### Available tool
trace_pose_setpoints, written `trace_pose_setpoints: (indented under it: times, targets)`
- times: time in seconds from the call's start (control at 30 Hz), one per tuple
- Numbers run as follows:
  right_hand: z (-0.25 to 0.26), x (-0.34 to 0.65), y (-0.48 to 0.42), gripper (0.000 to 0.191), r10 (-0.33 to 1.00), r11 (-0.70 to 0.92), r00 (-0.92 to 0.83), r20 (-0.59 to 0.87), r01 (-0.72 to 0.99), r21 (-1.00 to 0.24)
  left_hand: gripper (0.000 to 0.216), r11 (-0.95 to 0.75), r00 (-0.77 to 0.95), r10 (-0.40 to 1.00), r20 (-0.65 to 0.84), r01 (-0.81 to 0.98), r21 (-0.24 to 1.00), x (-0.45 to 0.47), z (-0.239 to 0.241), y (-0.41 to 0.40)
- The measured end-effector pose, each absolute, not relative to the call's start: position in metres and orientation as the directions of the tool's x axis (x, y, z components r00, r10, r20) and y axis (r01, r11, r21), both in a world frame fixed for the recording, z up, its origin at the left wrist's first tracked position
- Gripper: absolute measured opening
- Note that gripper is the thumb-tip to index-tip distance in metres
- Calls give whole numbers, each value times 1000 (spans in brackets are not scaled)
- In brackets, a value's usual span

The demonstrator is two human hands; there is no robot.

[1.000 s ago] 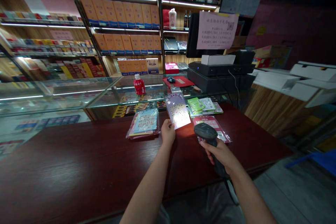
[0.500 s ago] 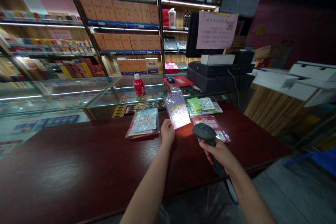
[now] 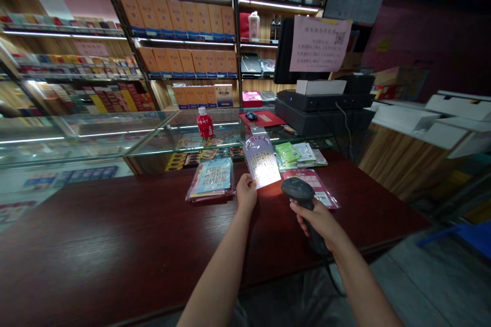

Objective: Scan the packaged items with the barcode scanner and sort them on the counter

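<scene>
My left hand (image 3: 246, 192) pinches the lower left corner of a purple sticker sheet (image 3: 261, 156), tilted up above the dark red table. In my right hand (image 3: 312, 217) is a black barcode scanner (image 3: 298, 190), gripped by its handle, its head pointing at the sheet. Bright light falls on the sheet's lower part. Left of the sheet lies a stack of packaged sticker sheets (image 3: 211, 178), a light blue one on top. Partly behind the scanner is a red package (image 3: 322, 191) in clear wrap. Green and white packets (image 3: 287, 153) lie beyond it.
A glass display counter (image 3: 153, 133) borders the table's far side, with a red bottle (image 3: 205, 123) on it. At the back right stand a monitor with a paper sign (image 3: 320, 43) and a black cash drawer (image 3: 307, 116). A mouse (image 3: 251, 116) rests on a red mat.
The view has shifted slightly, so everything sits a little further right. Both hands keep their holds, and the sheet and scanner stay nearly still relative to each other.
</scene>
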State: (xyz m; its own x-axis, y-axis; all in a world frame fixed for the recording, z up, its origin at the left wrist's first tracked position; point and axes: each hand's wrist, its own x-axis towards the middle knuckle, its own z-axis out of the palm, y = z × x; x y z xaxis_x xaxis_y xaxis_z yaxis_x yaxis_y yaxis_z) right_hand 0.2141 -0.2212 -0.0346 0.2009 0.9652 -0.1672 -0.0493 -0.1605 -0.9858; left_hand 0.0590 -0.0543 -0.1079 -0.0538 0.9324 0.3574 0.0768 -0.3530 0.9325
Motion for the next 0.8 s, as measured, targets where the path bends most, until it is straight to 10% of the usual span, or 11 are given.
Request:
trace_pose_setpoints:
  times: [0.8]
  targets:
    - [-37, 210, -193, 34, 968, -195, 172, -183, 54, -979, 8, -347, -67, 937, 344, -51, 936, 60, -98, -63]
